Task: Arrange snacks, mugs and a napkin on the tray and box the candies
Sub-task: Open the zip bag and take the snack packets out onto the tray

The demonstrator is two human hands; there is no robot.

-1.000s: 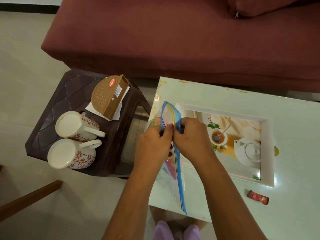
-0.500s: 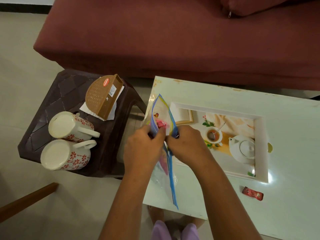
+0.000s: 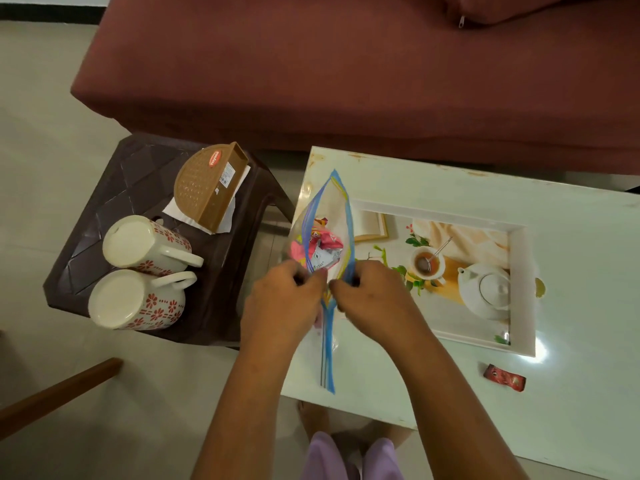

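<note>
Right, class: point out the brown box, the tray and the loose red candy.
brown box (image 3: 204, 188), head view, on its rounded lid.
tray (image 3: 519, 289), head view, on its right rim.
red candy (image 3: 504, 377), head view, mid-wrapper.

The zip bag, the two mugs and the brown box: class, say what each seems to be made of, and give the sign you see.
Zip bag: thin clear plastic film; the candies show through it and it buckles between the hands.
Two mugs: probably glazed ceramic; smooth cream body with red flower print.
Brown box: likely moulded plastic; matt, with a woven-look pattern.
</note>
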